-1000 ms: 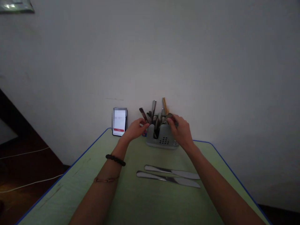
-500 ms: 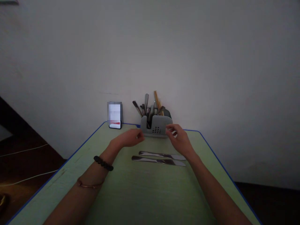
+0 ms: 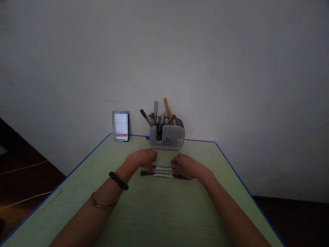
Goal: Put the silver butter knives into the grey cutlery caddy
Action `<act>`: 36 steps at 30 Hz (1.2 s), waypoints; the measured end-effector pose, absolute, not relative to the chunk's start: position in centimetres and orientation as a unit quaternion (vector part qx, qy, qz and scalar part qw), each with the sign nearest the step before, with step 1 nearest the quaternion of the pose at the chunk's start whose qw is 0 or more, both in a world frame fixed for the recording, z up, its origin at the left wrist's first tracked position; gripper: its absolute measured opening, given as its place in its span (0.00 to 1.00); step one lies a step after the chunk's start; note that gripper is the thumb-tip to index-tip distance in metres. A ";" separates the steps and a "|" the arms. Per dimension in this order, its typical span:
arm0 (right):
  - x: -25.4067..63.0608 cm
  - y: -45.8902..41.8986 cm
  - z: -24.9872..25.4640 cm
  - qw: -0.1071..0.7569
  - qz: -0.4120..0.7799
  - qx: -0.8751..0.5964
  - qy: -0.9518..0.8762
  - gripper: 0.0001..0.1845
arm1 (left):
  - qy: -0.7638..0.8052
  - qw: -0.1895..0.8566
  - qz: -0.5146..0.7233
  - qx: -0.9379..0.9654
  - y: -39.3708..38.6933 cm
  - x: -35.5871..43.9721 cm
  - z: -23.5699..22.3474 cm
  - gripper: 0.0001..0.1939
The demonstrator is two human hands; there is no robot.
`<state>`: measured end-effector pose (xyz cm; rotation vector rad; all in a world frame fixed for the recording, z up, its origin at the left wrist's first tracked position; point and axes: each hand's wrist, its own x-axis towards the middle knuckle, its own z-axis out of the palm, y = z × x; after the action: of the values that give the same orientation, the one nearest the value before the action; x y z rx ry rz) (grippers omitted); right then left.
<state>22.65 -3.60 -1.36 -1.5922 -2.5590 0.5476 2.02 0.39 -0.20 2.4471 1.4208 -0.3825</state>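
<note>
Two steel table knives (image 3: 160, 171) lie side by side across the middle of the green table (image 3: 154, 212). My left hand (image 3: 140, 159) rests over their left ends, fingers curled down on the handle of the far knife. My right hand (image 3: 189, 166) lies across their right halves with fingertips on the far knife. Whether either hand has a grip is hidden in the dim light. Behind them, against the wall, a grey cutlery holder (image 3: 167, 137) stands with spoons, forks and wooden chopsticks sticking up.
A phone (image 3: 120, 126) with a lit screen leans upright against the white wall at the table's back left. The table has a blue edge (image 3: 231, 164). Dark floor with white cables (image 3: 23, 199) lies to the left.
Both hands have drawn back from the cutlery holder and come down onto the two knives. The camera has tilted, shifting the scene left and up.
</note>
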 end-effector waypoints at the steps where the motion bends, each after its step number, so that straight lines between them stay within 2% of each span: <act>1: 22.6 -3.5 -1.8 0.051 0.176 -0.522 -0.833 0.16 | 0.492 0.137 -0.125 0.851 0.5 2.0 -0.5 0.20; 6: 22.1 -2.7 -3.8 0.116 0.190 -0.497 -0.839 0.10 | 0.492 0.132 -0.103 0.854 0.9 1.5 -1.6 0.09; 10: 22.1 -2.2 -5.1 0.172 0.141 -0.495 -0.840 0.03 | 0.495 0.136 -0.081 0.854 1.2 1.1 -1.8 0.09; 14: 22.1 -1.8 -6.0 0.210 0.113 -0.486 -0.840 0.04 | 0.503 0.140 -0.074 0.850 1.2 1.1 -1.9 0.12; 20: 22.0 -1.7 -6.4 0.221 0.087 -0.494 -0.836 0.09 | 0.505 0.157 -0.090 0.844 1.0 1.4 -1.4 0.13; 36: 22.0 -2.0 -6.0 0.193 0.096 -0.490 -0.845 0.12 | 0.508 0.240 -0.136 0.816 1.1 1.0 -0.5 0.12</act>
<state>21.99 -2.00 -6.04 -1.3739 -2.3697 0.2704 0.99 1.12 -0.47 2.2332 1.3907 -0.3726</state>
